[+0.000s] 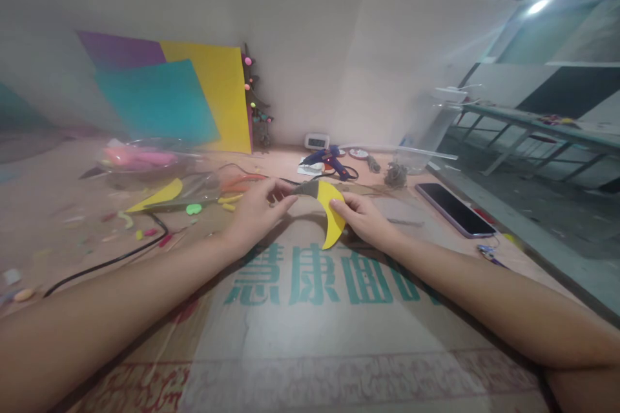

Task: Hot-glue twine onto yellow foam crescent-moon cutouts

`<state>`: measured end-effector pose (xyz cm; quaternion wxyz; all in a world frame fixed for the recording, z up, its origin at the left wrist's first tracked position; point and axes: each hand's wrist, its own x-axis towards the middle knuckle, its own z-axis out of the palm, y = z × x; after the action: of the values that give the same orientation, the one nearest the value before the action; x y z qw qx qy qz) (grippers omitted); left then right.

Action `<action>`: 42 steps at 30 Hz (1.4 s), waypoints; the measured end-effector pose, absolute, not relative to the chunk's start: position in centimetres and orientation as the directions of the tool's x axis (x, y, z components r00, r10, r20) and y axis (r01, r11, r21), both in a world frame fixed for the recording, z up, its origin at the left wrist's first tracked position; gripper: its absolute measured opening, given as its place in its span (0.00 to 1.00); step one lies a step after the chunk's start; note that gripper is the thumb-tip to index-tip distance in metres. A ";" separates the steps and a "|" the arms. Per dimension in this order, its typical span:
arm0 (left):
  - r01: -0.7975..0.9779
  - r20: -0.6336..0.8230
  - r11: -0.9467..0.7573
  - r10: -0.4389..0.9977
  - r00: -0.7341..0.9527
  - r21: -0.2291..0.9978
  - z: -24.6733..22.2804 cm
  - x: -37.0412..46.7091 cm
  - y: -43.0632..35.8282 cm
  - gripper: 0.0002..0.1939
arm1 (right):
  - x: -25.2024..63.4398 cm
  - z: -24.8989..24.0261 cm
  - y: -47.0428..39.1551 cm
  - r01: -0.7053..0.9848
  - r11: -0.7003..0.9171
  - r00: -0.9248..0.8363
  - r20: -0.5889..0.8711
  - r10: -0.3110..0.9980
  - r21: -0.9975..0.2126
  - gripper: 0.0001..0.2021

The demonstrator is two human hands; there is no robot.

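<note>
A yellow crescent-shaped piece (pixel 331 214) is held above the table, its pointed end hanging down. My right hand (pixel 362 216) pinches its right side, thumb on the face toward me. Against the crescent's upper left lies a dark grey tapered piece (pixel 307 189); whether the two are joined I cannot tell. My left hand (pixel 261 206) closes thumb and fingers on the narrow left end of that grey piece. Just behind the hands a blue glue gun (pixel 329 160) rests on the table. A second yellow curved piece (pixel 157 195) lies off to the left.
Coloured sheets (pixel 159 100) lean on the back wall beside a beaded twig decoration (pixel 254 97). A small digital clock (pixel 316 141) stands at the back. A phone (pixel 454 209) lies near the right edge. A black cord (pixel 111 258) and small scraps lie on the left.
</note>
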<state>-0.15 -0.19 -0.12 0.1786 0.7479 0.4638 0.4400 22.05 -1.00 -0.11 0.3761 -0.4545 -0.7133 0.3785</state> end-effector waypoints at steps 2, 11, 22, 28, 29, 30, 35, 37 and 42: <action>0.543 0.499 -0.511 0.847 0.184 0.667 -0.1 -0.2 -0.2 0.09 | 22.1 -0.2 -0.9 0.370 0.305 -0.311 0.193 0.931 -0.878 0.17; 0.526 0.493 -0.507 0.851 0.181 0.683 -0.1 -0.2 -0.2 0.10 | 22.3 -0.4 -0.7 0.421 0.329 -0.323 0.200 0.925 -0.845 0.17; 0.537 0.489 -0.513 0.849 0.200 0.670 -0.1 -0.1 -0.2 0.09 | 22.3 -0.3 -0.7 0.426 0.333 -0.324 0.202 0.924 -0.841 0.18; 0.493 0.427 -0.472 0.880 0.209 0.731 -0.7 -0.3 0.3 0.14 | 22.3 -0.4 -0.6 0.446 0.356 -0.340 0.213 0.916 -0.821 0.17; 0.476 0.416 -0.465 0.884 0.211 0.746 -0.7 -0.3 0.4 0.15 | 22.3 -0.4 -0.6 0.449 0.363 -0.341 0.219 0.914 -0.816 0.17; 0.459 0.411 -0.464 0.886 0.216 0.758 -0.7 -0.3 0.4 0.15 | 22.3 -0.3 -0.6 0.451 0.367 -0.337 0.226 0.914 -0.813 0.17; 0.425 0.406 -0.463 0.886 0.223 0.778 -0.6 -0.5 0.2 0.19 | 22.4 0.4 -1.1 0.490 0.443 -0.196 0.400 0.895 -0.751 0.16; 0.372 0.366 -0.439 0.896 0.251 0.818 -0.8 -0.5 0.1 0.21 | 22.7 0.4 -1.1 0.530 0.514 -0.182 0.501 0.846 -0.675 0.14; 0.143 0.216 -0.285 0.903 0.372 0.948 -1.6 -0.7 0.4 0.30 | 23.4 -0.4 -0.5 0.522 0.757 -0.434 0.642 0.632 -0.393 0.20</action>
<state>-0.66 0.39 -1.58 0.4614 0.6878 0.3802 0.4118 23.36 -0.50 -0.40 0.4077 -0.3417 -0.8441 0.0677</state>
